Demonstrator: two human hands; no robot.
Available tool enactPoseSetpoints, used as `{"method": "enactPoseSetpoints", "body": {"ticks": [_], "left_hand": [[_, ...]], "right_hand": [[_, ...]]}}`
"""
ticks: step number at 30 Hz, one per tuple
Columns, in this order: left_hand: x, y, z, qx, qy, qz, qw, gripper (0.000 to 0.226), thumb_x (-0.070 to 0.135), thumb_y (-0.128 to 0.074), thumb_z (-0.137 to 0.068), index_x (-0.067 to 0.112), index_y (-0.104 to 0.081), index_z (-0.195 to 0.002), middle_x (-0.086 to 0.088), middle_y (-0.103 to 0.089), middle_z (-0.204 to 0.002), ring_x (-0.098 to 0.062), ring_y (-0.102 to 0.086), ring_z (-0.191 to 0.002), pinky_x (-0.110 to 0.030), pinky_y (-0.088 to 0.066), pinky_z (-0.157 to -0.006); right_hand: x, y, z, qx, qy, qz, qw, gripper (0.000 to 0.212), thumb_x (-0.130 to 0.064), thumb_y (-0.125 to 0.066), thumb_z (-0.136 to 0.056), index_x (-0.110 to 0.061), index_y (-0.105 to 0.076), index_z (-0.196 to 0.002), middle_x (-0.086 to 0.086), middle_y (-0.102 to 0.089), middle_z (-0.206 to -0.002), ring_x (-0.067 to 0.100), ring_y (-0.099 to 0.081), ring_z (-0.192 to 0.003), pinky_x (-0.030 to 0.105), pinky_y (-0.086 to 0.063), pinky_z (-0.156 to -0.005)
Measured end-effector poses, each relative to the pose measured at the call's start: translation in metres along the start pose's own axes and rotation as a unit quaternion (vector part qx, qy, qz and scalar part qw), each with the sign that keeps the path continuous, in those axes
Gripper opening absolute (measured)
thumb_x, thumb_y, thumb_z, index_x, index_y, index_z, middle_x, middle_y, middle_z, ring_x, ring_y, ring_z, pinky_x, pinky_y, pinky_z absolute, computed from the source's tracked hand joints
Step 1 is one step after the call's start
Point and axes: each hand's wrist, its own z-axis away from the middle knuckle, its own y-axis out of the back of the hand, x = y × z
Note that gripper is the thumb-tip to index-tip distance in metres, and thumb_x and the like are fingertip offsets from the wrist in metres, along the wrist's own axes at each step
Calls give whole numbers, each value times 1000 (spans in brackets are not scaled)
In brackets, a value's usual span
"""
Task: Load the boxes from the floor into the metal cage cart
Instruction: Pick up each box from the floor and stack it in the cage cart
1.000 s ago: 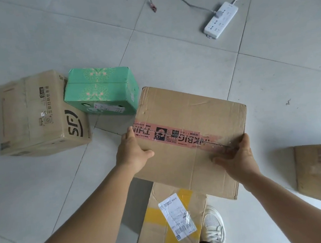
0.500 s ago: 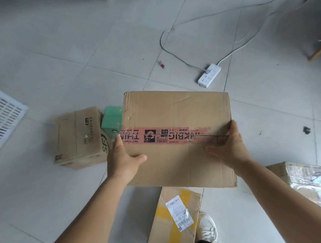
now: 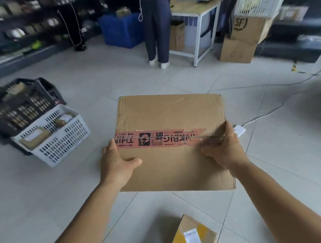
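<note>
While both hands [image 3: 171,156] clamp its sides, the creased brown box [image 3: 170,116] shows torn pink tape [image 3: 157,139].

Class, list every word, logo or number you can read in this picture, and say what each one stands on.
"THIN" and "K BIG", upside down: pink tape across the brown cardboard box held by both hands.
"SF": brown cardboard carton stacked at the back right.
White shipping label on the yellow-taped cardboard box on the floor: too small to read.
Small print on the tape: too small.
</note>
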Motion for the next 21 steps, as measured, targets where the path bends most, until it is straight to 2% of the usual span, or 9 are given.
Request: {"method": "enactPoseSetpoints", "body": {"ticks": [7, 12, 15, 17, 19, 21], "left_hand": [[0, 83, 53, 124, 35, 37, 991, 85, 23, -81, -68, 22, -37, -141, -4, -44, -133, -27, -47, -124, -44, -45, -102], [-8, 132, 105, 204, 70, 66, 974, 54, 21, -80, -66, 23, -53, -113, 0, -50, -111, -20, -55, -102, -34, -47, -89], [-14, 160, 144, 263, 95, 77, 957, 49, 24, -80, -62, 25, -54, -103, 1, -51, -107, -21, -56, -100, -38, -48, -90], [-18, 177, 171, 306, 94, 75, 945, 48, 23, -79, -62, 26, -53, -102, 7, -52, -99, -21, -55, -104, -42, -47, -94], [-22, 192, 197, 341, 103, 68, 932, 46, 16, -78, -68, 26, -52, -105, 14, -44, -94, -19, -51, -104, -41, -44, -98], [-28, 208, 225, 377, 123, 65, 916, 52, 15, -77, -71, 24, -51, -115, 10, -41, -101, -18, -49, -102, -37, -43, -97]], "right_hand": [[-83, -11, 28, -82, 112, 11, 990, 113, -51, -65, -38, -28, -24, -141, 3, -50, -131, 36, -51, -112, 54, -46, -97], [-135, -22, 58, -144, 189, 24, 971, 107, -47, -67, -46, -30, -22, -141, 2, -49, -129, 36, -52, -112, 54, -45, -98], [-161, -36, 80, -194, 237, 8, 952, 106, -49, -68, -43, -31, -24, -138, 3, -52, -125, 35, -54, -111, 54, -47, -96], [-177, -44, 101, -230, 265, 2, 936, 108, -49, -68, -43, -34, -22, -139, 0, -47, -128, 33, -52, -113, 53, -47, -97], [-192, -52, 123, -261, 288, -4, 921, 111, -48, -68, -42, -38, -19, -141, -2, -43, -129, 32, -50, -116, 53, -47, -97], [-206, -61, 149, -293, 309, -9, 905, 111, -48, -69, -42, -39, -19, -141, -4, -42, -130, 32, -49, -118, 52, -47, -98]]}}
